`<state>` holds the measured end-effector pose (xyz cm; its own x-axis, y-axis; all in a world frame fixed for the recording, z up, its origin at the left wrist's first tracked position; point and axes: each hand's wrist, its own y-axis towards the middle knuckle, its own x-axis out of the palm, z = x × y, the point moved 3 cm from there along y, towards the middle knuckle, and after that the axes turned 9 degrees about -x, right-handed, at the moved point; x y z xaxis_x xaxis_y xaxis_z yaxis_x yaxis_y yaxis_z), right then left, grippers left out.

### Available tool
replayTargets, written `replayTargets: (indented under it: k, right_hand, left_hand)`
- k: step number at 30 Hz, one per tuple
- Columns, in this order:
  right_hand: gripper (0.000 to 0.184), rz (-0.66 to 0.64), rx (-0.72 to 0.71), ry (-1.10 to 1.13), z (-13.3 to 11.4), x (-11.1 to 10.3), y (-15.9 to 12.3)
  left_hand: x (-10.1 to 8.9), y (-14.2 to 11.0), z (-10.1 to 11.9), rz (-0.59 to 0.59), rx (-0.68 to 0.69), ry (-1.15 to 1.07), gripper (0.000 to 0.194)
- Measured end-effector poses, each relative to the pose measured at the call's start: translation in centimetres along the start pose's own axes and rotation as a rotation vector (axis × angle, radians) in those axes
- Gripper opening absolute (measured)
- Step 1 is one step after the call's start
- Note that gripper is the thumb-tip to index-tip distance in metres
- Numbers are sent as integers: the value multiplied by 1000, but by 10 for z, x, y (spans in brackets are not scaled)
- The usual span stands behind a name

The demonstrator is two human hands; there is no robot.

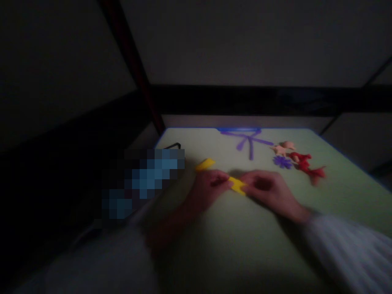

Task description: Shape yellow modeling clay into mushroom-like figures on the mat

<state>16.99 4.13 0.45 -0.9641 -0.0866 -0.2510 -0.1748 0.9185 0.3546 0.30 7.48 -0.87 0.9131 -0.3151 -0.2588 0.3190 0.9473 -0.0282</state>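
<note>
Though dim, left fingers (220, 174) and right fingers (252, 191) tight on a yellow piece (237, 186) (ends partly hidden).

Pale grey sleeves (352, 249), faintly lined on the right; bare hands (277, 190)

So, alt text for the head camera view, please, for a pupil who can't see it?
A person's left hand and right hand pinch a yellow piece over a pale green table. A second yellow piece lies beyond the left hand; farther back are purple strips, with a purple flower shape, pink shapes and red shapes to the right.
</note>
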Motion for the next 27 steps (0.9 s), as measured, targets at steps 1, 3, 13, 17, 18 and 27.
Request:
replayTargets:
  k: [1, 3, 13, 17, 18, 27]
  right_hand:
    - [12, -2, -9, -21, -1, -1, 0]
    - [11, -22, -38, -76, -2, -2, 0]
    - [20, -63, -35, -108, -1, -2, -2]
    - [16, -33, -59, -113, -2, -2, -3]
    - [15, -32, -61, -117, -2, -2, -3]
    - [12, -42, -49, -146, -3, -2, -3]
  left_hand:
    - [1, -1, 0, -1, -3, -3, 9]
    - [3, -2, 1, -3, 2, -7, 9]
    - [2, -9, 13, 21, 257, 205, 14]
    - [4, -9, 12, -37, 195, 187, 14]
    - [4, -9, 12, -44, 179, 180, 14]
    - [6, -11, 11, -82, 107, 142, 13]
